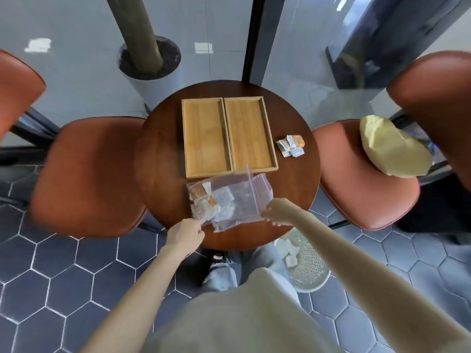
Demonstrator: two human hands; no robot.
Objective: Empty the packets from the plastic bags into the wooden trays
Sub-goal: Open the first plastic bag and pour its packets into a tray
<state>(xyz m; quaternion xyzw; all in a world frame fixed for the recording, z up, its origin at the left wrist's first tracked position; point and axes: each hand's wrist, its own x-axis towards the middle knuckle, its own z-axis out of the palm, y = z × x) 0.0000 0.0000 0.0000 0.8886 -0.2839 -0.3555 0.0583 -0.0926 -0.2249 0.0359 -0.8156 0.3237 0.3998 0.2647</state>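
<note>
Two wooden trays, the left tray (205, 138) and the right tray (251, 135), lie side by side on the round dark table (158, 154), both bare inside. In front of them a clear plastic zip bag (237, 197) with several small orange and white packets (204, 200) is held just above the table. My left hand (184, 236) pinches the bag's near left corner. My right hand (276, 212) grips its right edge. A second small bag of packets (290, 145) rests on the table to the right of the trays.
Orange chairs stand left (89, 174) and right (362, 174) of the table; the right one holds a yellow paper bag (392, 149). A white mesh basket (305, 263) with crumpled paper sits on the hexagon-tiled floor under the table's near right edge. A planter (150, 62) is behind.
</note>
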